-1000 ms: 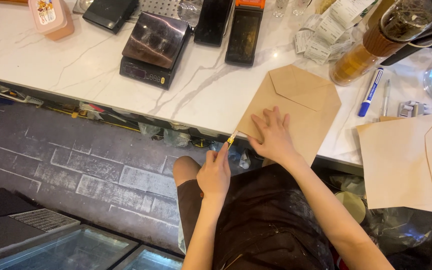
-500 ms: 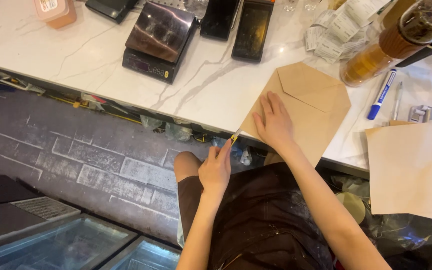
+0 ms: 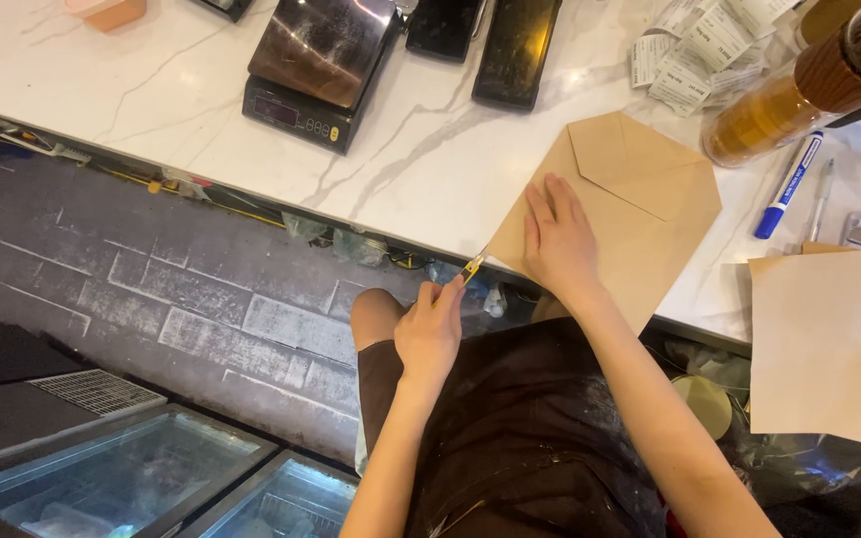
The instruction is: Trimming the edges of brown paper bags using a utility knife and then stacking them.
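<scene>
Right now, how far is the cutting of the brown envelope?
Done: brown sheets lie aside at the right. In hand: right hand presses the brown paper envelope flat; left hand holds a yellow utility knife at its lower left edge. Left: no cut through it shows.

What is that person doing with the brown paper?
The person presses the right hand flat on a folded brown paper envelope that lies at the edge of the white marble counter. The left hand holds a small yellow cutter, its tip at the envelope's near edge. A kitchen scale and a blue marker lie nearby.
</scene>
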